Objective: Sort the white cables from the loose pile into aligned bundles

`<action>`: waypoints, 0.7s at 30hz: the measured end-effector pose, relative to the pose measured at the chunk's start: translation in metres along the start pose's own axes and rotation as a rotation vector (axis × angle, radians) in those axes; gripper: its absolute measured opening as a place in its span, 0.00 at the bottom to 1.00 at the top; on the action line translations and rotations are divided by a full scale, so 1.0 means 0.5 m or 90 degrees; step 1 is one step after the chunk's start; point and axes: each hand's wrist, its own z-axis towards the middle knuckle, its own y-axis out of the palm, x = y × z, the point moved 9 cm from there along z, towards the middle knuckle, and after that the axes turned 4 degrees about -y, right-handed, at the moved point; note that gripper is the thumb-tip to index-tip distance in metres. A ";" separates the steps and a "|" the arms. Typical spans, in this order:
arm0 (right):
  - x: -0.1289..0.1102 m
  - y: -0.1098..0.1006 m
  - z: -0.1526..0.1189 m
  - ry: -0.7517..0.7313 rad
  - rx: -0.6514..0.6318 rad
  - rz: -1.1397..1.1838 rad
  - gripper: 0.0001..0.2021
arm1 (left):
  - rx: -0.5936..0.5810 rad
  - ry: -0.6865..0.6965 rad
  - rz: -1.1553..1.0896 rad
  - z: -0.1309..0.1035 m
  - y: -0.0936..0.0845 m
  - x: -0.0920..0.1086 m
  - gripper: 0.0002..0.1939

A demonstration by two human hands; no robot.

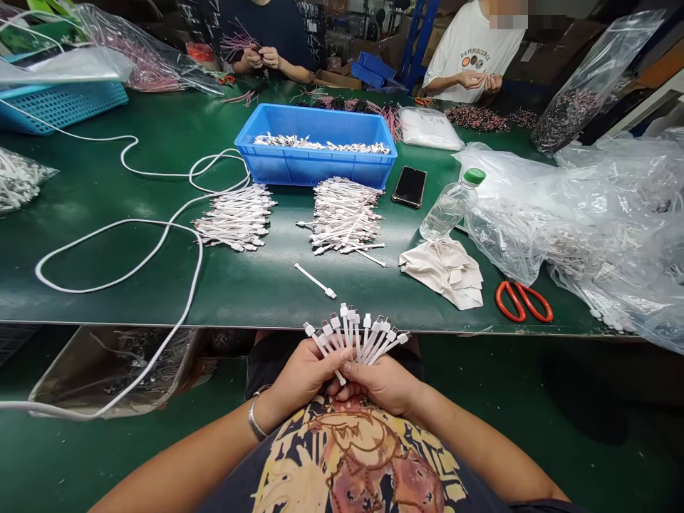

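Observation:
A fan of short white USB cables (366, 343) spreads upward from my two hands, close to my body and just off the table's near edge. My left hand (307, 367) is closed on the left side of the fan, with its thumb across the cables. Against it, my right hand (385, 382) is closed on the right side; the fingers of both meet below. One cable's plug pokes down between the hands. A single loose cable (315, 280) lies on the table ahead. Beyond it are a left pile of cables (238, 219) and a right pile of cables (347, 214).
A blue bin (315, 171) holding small white parts stands behind the piles. To the right lie a phone (410, 187), a bottle (449, 206), a cloth (443, 271), red-handled scissors (521, 299) and plastic bags (603, 192). A white cord (122, 222) loops leftward. Two people work opposite.

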 end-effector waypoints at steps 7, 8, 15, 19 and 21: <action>0.003 0.000 -0.002 0.005 -0.011 -0.032 0.23 | -0.012 0.012 -0.016 -0.005 0.010 0.010 0.16; 0.006 -0.001 -0.001 0.010 -0.016 -0.032 0.23 | -0.012 0.019 -0.020 -0.005 0.012 0.013 0.15; 0.001 0.003 0.003 -0.015 -0.046 -0.058 0.22 | 0.004 0.068 0.072 -0.009 0.009 0.018 0.20; -0.011 0.004 0.005 -0.050 -0.044 -0.075 0.21 | 0.023 0.116 0.124 -0.011 0.004 0.028 0.21; -0.014 0.004 0.005 -0.059 -0.044 -0.083 0.21 | 0.033 0.136 0.133 -0.012 0.002 0.034 0.19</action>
